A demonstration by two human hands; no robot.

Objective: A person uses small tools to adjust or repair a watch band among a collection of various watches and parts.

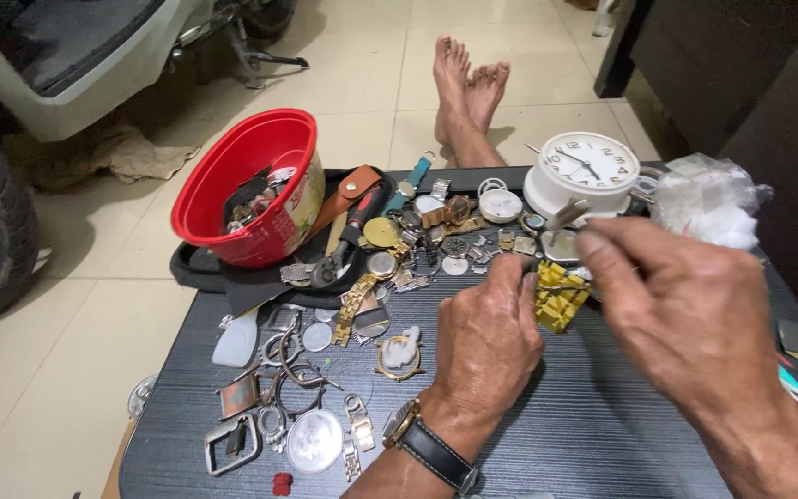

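My left hand (484,333) rests on the dark table (593,434), its fingers closed against a yellow plastic watch holder block (561,296). A wristwatch with a dark strap (427,444) is on that wrist. My right hand (685,314) hovers just right of the block, pinching a thin metal tool (563,219) whose tip points up and left. What lies in the block is hidden by my fingers.
A red plastic tub (247,185) of parts sits on a black tray (198,268) at the back left. Loose watches, cases and bracelet links (325,370) cover the left half. A white alarm clock (584,171) and a clear plastic bag (708,199) stand at the back right. Bare feet (465,92) lie beyond the table.
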